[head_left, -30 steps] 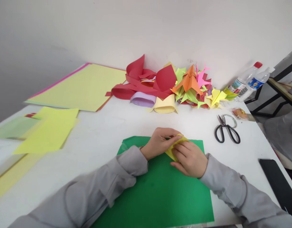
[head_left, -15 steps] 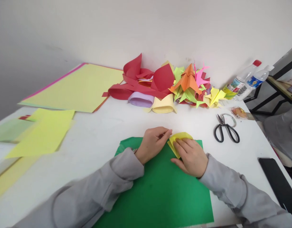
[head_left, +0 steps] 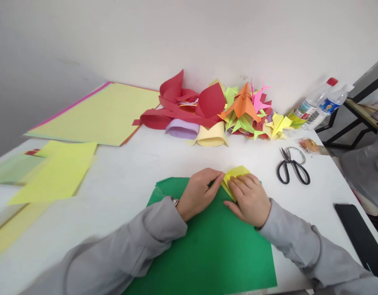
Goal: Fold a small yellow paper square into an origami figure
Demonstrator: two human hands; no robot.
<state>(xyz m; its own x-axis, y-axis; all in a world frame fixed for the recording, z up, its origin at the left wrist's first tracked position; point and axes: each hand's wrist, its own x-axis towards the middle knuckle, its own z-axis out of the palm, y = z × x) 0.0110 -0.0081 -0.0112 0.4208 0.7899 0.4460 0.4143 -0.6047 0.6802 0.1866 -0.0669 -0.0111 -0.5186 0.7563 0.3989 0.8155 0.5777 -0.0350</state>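
A: What is seen to have changed near the centre of the frame?

B: The left hand [head_left: 199,192] has been brought back to the folded yellow paper [head_left: 233,172]. In the picture just before, a gap is left between them; now the paper's left corner is met, or nearly met, by the fingertips. The paper has also been shifted slightly upward in the frame.

A: Is anything caught in the left grip?

B: Thumb and forefinger are drawn together, so that grip is closed; whether an edge is pinched in it cannot be told.

A: And the right hand [head_left: 253,200]?

B: No pinch is made there. The grip is left open, with the fingers laid over the paper and the thumb held apart from them.

A: Where is the paper placed?

B: Just right of centre, at the upper right part of the green sheet [head_left: 207,254] that is spread on the desk [head_left: 124,176].

A: What can be judged from the change?

B: Two-handed handling seems to be resumed: the paper is apparently steadied from the right while its left corner is attended to. Any crease under the fingers is hidden.

A: Are the scissors [head_left: 289,161] disturbed, at the right of the frame?

B: No, they are left untouched.
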